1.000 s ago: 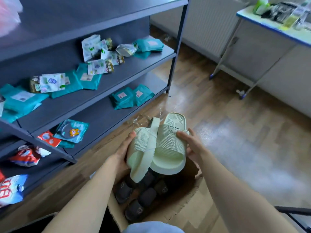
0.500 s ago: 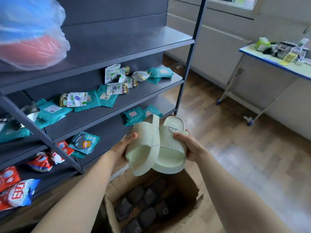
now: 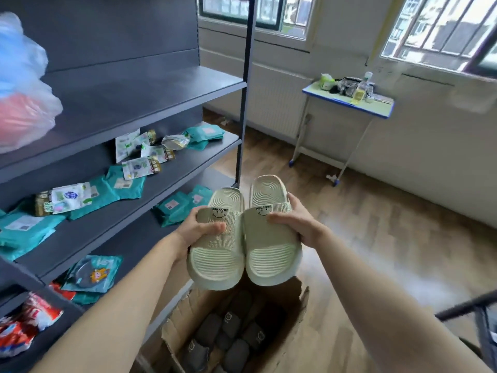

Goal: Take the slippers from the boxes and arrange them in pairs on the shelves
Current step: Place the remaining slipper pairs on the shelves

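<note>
Head view is showing the left hand gripping the left green slipper across its strap and the right hand gripping the right green slipper the same way. Fingers and thumbs are curling round the straps so the two are sitting side by side and touching, footbeds up, at the centre of the frame (matched as a pair, it seems). They are hanging above the cardboard box at the lower centre, where dark slippers are lying, and the bare grey shelf at the upper left is probably their destination.
</note>
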